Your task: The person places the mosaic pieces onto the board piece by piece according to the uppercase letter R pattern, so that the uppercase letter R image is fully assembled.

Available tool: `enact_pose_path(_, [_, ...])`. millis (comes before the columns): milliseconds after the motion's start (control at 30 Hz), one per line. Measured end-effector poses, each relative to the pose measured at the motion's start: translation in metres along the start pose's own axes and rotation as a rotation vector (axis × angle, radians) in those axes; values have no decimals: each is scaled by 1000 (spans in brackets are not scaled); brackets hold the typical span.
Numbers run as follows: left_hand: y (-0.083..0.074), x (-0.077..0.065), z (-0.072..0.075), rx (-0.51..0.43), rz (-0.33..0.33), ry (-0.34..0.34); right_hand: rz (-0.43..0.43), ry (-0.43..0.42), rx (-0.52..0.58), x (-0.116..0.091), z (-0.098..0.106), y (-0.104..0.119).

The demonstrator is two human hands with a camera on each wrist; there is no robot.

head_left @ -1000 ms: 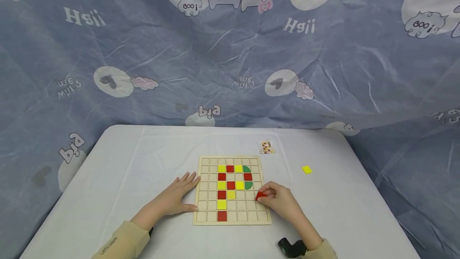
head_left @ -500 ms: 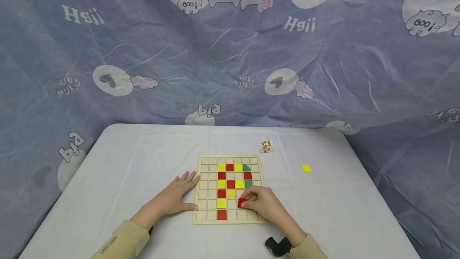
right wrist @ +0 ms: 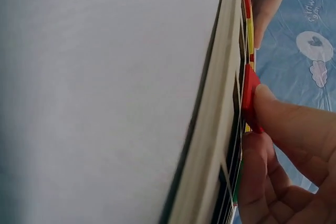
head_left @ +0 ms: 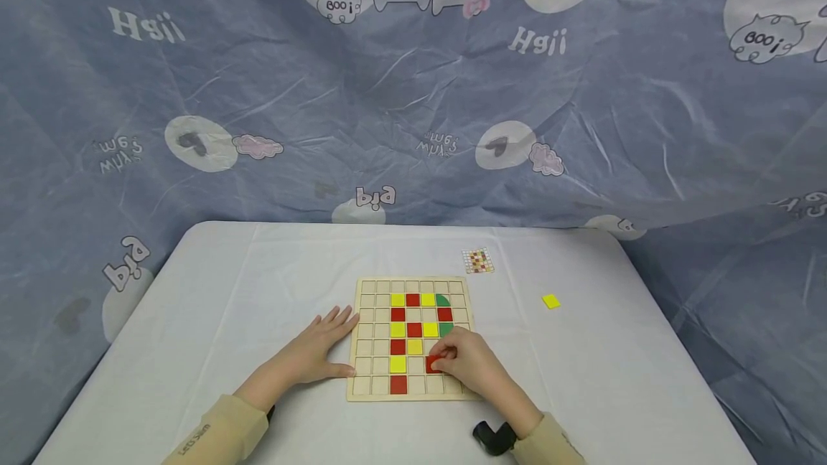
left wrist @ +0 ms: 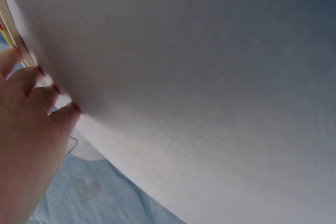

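A wooden grid board [head_left: 368, 387] lies on the table, with red, yellow and green tiles set in its squares. My right hand [head_left: 472, 361] pinches a red square tile [head_left: 431, 364] between thumb and fingers, low over the board's lower right part. In the right wrist view the red tile [right wrist: 251, 98] stands slightly tilted at the board's surface, the thumb on its face. My left hand [head_left: 316, 350] rests at the board's left edge, fingers spread, fingertips and thumb touching the rim. The left wrist view shows the left hand's fingers [left wrist: 39, 95] along that edge.
A loose yellow square tile [head_left: 550, 301] lies on the white table [head_left: 614, 364] to the right. Behind the board is a small card [head_left: 478, 260] with a coloured grid pattern. A patterned blue cloth [head_left: 362, 99] hangs behind the table.
My right hand has carried the red tile leftward from the board's right edge to a square in its lower middle right, with little movement in the last half second. The left hand stays put.
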State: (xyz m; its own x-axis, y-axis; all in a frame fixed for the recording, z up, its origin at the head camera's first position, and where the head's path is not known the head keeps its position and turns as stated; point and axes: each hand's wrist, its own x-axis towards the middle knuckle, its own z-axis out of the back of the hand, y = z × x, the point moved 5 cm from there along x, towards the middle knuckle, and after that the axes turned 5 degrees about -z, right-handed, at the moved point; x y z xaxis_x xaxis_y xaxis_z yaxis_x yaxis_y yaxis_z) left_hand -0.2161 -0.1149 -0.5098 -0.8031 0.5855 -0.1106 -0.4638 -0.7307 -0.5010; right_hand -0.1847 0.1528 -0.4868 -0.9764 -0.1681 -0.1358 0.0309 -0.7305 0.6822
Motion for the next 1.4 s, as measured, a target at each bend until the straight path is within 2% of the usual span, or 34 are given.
enact_pose_path(333, [0,0,1,3,11,-4,26,-10,-24,-1,4,4])
enact_pose_path(433, [0,-1,2,4,11,-5,10,-46,-6,0,14,1])
enact_pose_path(500, [0,-1,2,5,11,-5,-9,-100,13,2,26,-4])
enact_pose_path(633, [0,-1,2,1,7,-6,-85,-218,27,9,56,-29])
enact_pose_path(767, [0,-1,1,-6,3,-5,-165,-307,8,19,92,-69])
enact_pose_path(867, [-1,-1,1,-2,2,-4,-203,-370,-39,22,116,-98])
enact_pose_path(1000, [-1,-1,1,11,1,-1,-259,-455,-114,19,141,-124])
enact_pose_path(1133, [-1,-1,2,14,0,-5,-328,-481,-101,18,151,-141])
enact_pose_path(1400, [-3,-2,2,8,-17,1,-484,-436,-66,25,148,-157])
